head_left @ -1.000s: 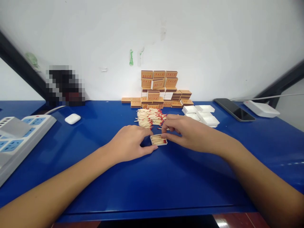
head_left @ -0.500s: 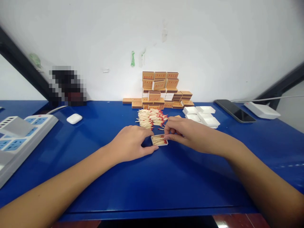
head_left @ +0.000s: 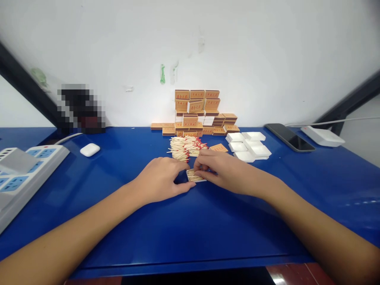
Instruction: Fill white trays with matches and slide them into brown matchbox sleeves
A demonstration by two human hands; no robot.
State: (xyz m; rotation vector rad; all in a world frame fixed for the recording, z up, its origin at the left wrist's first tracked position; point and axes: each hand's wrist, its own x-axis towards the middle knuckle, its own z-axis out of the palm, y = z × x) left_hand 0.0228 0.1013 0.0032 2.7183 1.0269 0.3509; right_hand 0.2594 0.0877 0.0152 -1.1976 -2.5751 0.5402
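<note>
A small open matchbox tray (head_left: 193,177) filled with matches lies on the blue table (head_left: 190,221) between my hands. My left hand (head_left: 162,180) curls around the tray's left end, thumb along its near side. My right hand (head_left: 221,170) covers the tray's right end, with its fingers bent and pressing down on the matches. Just behind them lies a loose pile of red-tipped matches (head_left: 185,147). A single brown matchbox sleeve (head_left: 219,148) lies flat to the right of the pile.
Brown matchboxes (head_left: 197,113) are stacked against the white wall. Several empty white trays (head_left: 249,145) lie at the right, then a black phone (head_left: 289,137) and a white box (head_left: 322,135). At the left are a white earbud case (head_left: 90,149) and a power strip (head_left: 20,170).
My right hand has moved left over the tray, now hiding its red match heads. The brown sleeve behind that hand has come into view. My left hand has stayed put.
</note>
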